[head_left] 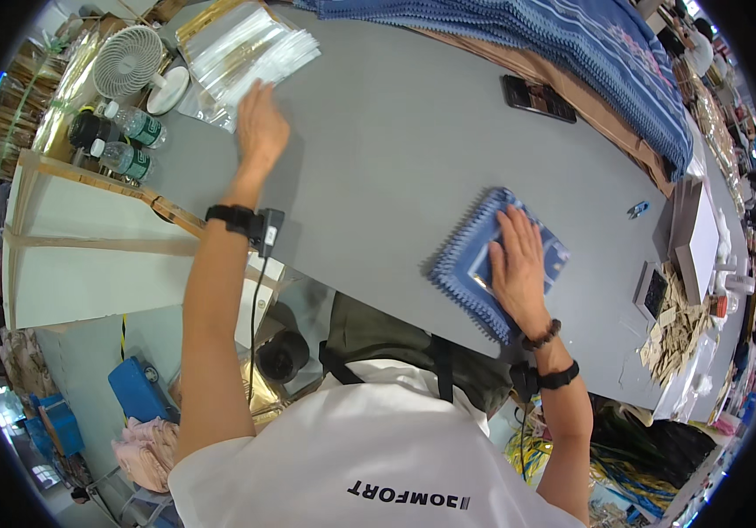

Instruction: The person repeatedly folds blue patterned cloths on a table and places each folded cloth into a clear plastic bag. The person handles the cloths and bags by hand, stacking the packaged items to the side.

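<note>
My right hand (519,268) lies flat, fingers stretched out, on a folded blue cloth (470,255) near the table's front edge. The cloth has a scalloped border, and a shiny clear patch with a pale print shows beside my fingers. At the back left, my left hand (262,130) reaches to the near edge of a pile of clear plastic bags (250,57). Motion smears its fingers, so whether they grip a bag does not show.
The grey table (351,158) carries a white fan (128,63), water bottles (136,125), a phone (539,98) and a small blue tool (637,209). Blue fabric (518,31) is heaped along the far side. Tan paper pieces (679,330) and a white box (694,238) lie at right.
</note>
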A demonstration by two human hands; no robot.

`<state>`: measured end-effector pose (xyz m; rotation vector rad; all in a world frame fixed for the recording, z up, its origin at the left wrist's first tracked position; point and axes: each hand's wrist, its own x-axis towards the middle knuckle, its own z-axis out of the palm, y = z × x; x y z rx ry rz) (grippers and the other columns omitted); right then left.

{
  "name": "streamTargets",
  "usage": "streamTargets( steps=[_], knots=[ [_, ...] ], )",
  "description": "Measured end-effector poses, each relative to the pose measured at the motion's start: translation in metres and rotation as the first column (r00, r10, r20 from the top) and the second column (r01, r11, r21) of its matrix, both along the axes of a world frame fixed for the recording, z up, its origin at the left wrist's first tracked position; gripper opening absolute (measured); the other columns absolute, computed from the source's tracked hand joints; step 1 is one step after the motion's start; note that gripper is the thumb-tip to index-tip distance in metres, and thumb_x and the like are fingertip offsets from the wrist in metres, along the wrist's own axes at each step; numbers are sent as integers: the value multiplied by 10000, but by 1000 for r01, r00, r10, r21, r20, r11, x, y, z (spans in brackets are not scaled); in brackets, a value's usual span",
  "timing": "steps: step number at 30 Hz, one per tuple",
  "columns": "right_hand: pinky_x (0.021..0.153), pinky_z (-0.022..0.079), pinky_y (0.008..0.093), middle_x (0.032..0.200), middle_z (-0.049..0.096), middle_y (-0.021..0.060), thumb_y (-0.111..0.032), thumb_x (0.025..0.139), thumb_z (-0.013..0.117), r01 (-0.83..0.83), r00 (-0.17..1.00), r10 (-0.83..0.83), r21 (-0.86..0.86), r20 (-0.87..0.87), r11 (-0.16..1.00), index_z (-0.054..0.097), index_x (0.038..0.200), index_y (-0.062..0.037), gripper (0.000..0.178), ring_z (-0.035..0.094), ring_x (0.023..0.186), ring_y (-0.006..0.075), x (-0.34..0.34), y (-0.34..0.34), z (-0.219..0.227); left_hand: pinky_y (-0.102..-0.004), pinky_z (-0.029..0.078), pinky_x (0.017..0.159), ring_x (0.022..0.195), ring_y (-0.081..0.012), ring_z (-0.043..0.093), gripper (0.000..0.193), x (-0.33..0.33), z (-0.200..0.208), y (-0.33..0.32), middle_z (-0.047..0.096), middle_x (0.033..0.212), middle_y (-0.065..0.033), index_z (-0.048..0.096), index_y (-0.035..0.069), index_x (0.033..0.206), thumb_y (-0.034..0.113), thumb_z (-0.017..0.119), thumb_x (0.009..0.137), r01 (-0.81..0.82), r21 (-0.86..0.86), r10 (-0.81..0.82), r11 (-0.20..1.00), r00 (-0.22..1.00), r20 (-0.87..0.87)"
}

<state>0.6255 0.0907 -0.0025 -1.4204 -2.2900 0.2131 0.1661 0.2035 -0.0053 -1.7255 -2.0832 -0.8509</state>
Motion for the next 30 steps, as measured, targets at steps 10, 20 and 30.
streamTargets(
  steps=[10,20,30],
  knots=[
    [1250,253,505,1543,503,193,-248,1078,525,248,969,-248,-7,23,969,523,1475,-37,449,415,1474,368,44,-2,-11,-509,447,1020,1184,-390,597,409,-54,22,38,637,1303,-190,653,110,1360,234,654,970,-224,-319,231,921,973,-16],
    [1253,252,491,1545,508,176,-243,1067,538,283,959,-283,-8,1,959,539,1461,-35,446,418,1474,354,45,-3,-11,-434,532,869,1005,-344,681,325,-73,-3,0,710,1053,-145,765,99,1159,335,710,942,-52,-136,80,989,973,214],
    [1252,260,481,1542,515,170,-232,1053,553,317,948,-316,36,-29,948,560,1446,-44,436,434,1461,345,48,1,-17,-472,541,865,962,-413,685,255,-120,-4,0,721,1028,-215,761,73,1093,260,636,973,-41,-239,60,970,995,74]
  ],
)
